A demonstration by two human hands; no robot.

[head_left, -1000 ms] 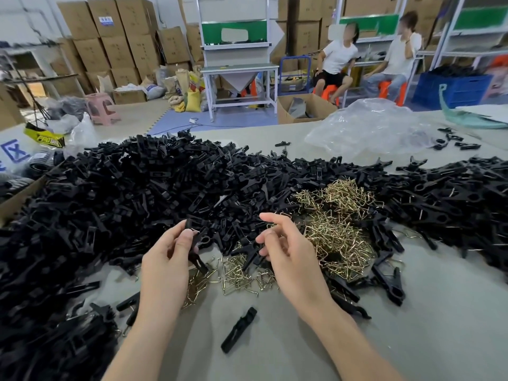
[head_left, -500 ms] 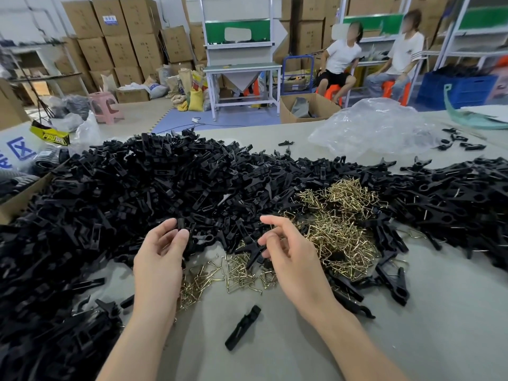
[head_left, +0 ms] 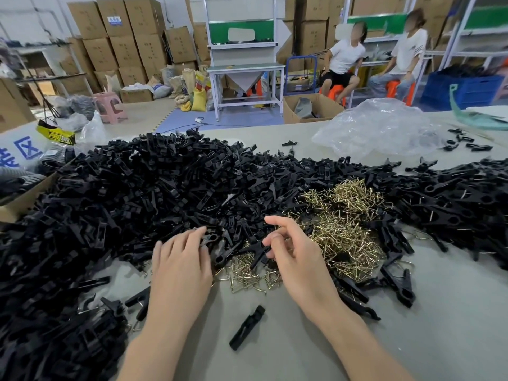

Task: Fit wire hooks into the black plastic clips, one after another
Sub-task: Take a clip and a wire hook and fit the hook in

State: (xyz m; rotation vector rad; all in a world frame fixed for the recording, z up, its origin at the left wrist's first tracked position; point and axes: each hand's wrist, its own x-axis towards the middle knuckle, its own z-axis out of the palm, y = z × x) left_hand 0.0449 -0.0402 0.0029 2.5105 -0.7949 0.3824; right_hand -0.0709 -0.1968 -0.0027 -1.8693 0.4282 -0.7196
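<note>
Hundreds of black plastic clips [head_left: 165,188] are lying heaped across the table [head_left: 412,339] from 9 to 3 o'clock, ringing the brass wire hooks [head_left: 343,224] piled at 1 o'clock. At 12 o'clock of the hands, the right hand [head_left: 297,254] is pinching one clip [head_left: 254,250] in curled fingers. The left hand [head_left: 181,268] is resting nearly flat, fingertips touching the heap. At 6 o'clock a loose clip [head_left: 247,327] is lying alone.
</note>
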